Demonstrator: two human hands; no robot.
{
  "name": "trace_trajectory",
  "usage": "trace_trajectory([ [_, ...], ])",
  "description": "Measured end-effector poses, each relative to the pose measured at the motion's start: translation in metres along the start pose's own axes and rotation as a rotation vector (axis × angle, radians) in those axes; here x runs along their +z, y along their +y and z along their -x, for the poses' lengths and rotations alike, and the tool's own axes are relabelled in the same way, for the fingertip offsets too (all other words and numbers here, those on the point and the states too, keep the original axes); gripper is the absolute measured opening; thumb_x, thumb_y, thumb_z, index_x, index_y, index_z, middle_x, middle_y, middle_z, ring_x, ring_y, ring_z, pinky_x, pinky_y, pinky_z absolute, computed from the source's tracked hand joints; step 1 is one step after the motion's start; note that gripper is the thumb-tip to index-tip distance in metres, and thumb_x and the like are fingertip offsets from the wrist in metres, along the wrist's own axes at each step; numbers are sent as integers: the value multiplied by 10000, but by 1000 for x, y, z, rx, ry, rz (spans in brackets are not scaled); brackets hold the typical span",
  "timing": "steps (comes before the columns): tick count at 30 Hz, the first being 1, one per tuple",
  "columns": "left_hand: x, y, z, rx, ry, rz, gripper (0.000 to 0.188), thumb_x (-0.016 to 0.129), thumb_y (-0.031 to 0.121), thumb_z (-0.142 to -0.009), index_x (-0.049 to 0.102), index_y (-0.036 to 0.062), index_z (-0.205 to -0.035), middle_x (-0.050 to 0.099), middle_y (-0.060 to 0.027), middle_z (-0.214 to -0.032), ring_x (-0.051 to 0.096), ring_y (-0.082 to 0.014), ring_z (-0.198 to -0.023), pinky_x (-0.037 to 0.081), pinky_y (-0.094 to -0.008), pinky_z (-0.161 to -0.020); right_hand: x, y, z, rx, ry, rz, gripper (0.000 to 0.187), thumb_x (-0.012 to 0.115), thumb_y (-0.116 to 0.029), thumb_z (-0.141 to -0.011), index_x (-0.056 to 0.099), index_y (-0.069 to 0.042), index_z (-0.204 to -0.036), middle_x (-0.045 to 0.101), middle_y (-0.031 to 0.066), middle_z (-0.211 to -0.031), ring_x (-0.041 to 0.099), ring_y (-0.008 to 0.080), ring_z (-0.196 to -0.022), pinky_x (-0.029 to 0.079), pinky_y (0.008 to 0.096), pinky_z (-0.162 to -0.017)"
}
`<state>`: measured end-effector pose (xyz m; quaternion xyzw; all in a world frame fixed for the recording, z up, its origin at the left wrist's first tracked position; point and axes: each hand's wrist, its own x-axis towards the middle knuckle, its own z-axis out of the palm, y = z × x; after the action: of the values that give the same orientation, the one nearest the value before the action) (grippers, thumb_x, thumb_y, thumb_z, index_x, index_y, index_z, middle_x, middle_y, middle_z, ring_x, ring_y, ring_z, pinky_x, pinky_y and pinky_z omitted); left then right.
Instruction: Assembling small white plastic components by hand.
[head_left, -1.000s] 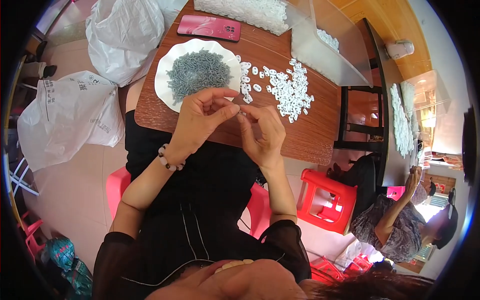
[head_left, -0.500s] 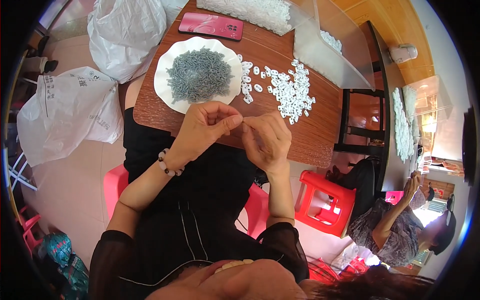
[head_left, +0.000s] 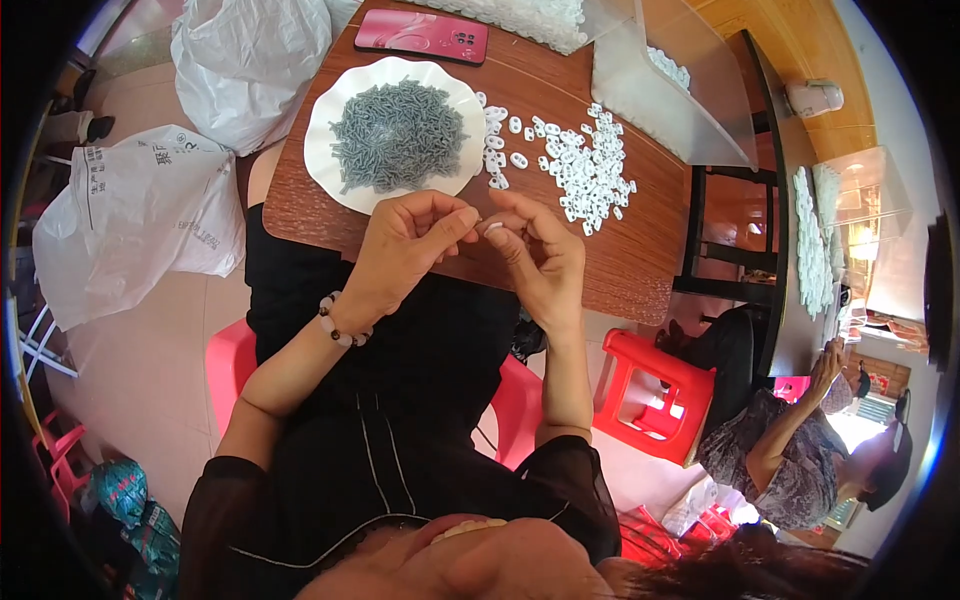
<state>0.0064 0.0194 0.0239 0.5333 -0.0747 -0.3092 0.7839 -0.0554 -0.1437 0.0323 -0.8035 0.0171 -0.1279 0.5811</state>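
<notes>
Just past the near edge of the wooden table (head_left: 640, 270), my two hands meet fingertip to fingertip. My left hand (head_left: 410, 245) is closed in a pinch, and what lies between its thumb and forefinger is too small to make out. A small white piece (head_left: 492, 228) shows at the thumb and fingertips of my right hand (head_left: 545, 260), whose fingers are curled. Beyond my left hand stands a scalloped white plate (head_left: 325, 165) heaped with small grey ribbed plugs (head_left: 398, 135). Flat white two-hole pieces (head_left: 590, 170) lie scattered to its right.
A pink phone (head_left: 420, 36) lies behind the plate. Clear-walled bins (head_left: 660, 110) of white parts stand at the back right. White sacks (head_left: 140, 220) rest on the floor at left, a red stool (head_left: 655, 395) at right. Another person (head_left: 780, 460) sits at a dark table farther right.
My right hand has turned and its fingers have opened somewhat from the left fingertips, showing the small white piece. The whole view has shifted slightly.
</notes>
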Motion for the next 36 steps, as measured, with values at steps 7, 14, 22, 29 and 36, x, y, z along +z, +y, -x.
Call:
trace_trajectory([
  [7,0,-4,0,22,5,22,153,630,136,-884,646,1,-955,668,-33,-821,599,-51,-734,449,-174,-640,-5,-4,-1,240,-30,-345,144,644,-89,-873,613,7,-975,670,46,-837,621,80,-758,477,192,-670],
  [14,2,-3,0,9,-6,12,164,627,142,-888,643,1,-970,679,-46,-853,625,-70,-773,460,-183,-656,-4,-1,-2,267,-38,-412,141,634,-91,-882,611,20,-967,675,58,-830,627,82,-767,472,182,-664],
  [22,-1,-5,0,16,-2,-19,157,635,144,-882,650,9,-960,667,-25,-828,607,-58,-745,460,-182,-653,-7,-13,-1,319,-11,-334,99,623,-49,-876,636,34,-928,679,66,-824,622,77,-745,477,186,-669],
  [29,0,-4,1,9,4,-51,156,641,149,-879,658,13,-954,657,-13,-810,592,-48,-732,456,-180,-647,-7,-12,-1,320,22,-345,95,620,-69,-873,633,25,-871,666,51,-781,599,58,-702,455,176,-623],
  [36,1,-5,0,0,10,-35,153,643,142,-877,658,11,-954,655,-13,-803,585,-44,-721,451,-176,-641,1,-8,0,274,70,-255,99,614,-81,-880,611,2,-826,618,-2,-696,539,25,-632,410,166,-572],
])
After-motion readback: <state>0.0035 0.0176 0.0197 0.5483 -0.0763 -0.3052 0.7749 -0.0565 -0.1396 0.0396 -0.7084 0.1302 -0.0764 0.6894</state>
